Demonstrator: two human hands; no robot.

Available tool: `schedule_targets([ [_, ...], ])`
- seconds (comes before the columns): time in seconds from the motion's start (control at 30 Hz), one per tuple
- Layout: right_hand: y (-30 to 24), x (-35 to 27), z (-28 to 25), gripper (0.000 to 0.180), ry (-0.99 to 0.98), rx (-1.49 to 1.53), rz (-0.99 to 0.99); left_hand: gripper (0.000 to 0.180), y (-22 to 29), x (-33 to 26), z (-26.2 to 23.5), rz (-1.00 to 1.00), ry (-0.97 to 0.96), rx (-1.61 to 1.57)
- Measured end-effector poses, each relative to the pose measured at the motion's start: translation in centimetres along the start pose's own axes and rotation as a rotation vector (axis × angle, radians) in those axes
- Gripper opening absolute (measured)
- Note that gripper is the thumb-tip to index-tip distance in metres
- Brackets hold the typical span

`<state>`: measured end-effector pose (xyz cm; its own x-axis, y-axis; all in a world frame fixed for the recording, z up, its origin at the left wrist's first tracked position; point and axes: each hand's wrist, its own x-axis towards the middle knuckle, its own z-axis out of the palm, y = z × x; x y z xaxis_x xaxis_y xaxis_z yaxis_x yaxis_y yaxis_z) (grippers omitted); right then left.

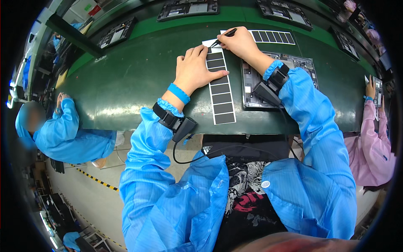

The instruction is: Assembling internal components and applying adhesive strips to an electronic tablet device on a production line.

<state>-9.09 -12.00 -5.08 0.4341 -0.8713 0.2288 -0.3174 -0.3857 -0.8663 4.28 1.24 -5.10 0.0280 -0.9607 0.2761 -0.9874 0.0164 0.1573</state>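
A white backing strip with a row of dark rectangular stickers (222, 98) lies lengthwise on the green table. My left hand (192, 70) is spread over its left edge, fingertips near the far end and thumb across the strip; it holds nothing. In my right hand (241, 43) is a pair of black tweezers (222, 38), pinched between the fingers. The tips point down-left at the bare white far end of the strip, close to my left fingertips. Whether they touch the backing, I cannot tell. Under my right forearm sits an opened laptop base (251, 80) with its inner parts exposed.
A second sticker strip (275, 37) lies crosswise beyond my right hand. More opened device bases (189, 8) stand along the green lane at the back. One person in a blue smock (58, 134) sits left; another in pink (373, 147) handles a device at right.
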Motion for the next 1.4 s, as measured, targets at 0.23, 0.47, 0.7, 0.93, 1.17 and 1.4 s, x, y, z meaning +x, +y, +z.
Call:
schedule_targets([
  [0.23,-0.1,-0.4,-0.1,0.023,0.002,-0.014,-0.115,0.095,0.1,-0.1,0.0,0.011,-0.002,0.006],
  [0.47,-0.7,-2.1,-3.8,0.019,-0.019,0.501,-0.079,0.092,0.8,0.4,-0.1,0.010,-0.067,0.037],
  [0.7,-0.2,-8.2,-14.0,0.027,0.072,0.361,0.124,0.044,3.2,1.9,-1.6,0.250,0.241,-0.121],
  [0.93,0.6,-10.5,-14.7,0.027,-0.010,0.562,0.392,0.034,8.4,1.2,-0.2,0.714,-0.037,-0.460],
  [1.17,1.7,-10.3,-14.3,0.025,0.051,0.605,0.381,0.033,9.0,0.9,1.0,0.692,-0.023,-0.453],
  [1.4,2.6,-10.1,-14.6,0.024,0.072,0.614,0.350,0.041,9.1,1.1,0.8,0.623,-0.065,-0.541],
])
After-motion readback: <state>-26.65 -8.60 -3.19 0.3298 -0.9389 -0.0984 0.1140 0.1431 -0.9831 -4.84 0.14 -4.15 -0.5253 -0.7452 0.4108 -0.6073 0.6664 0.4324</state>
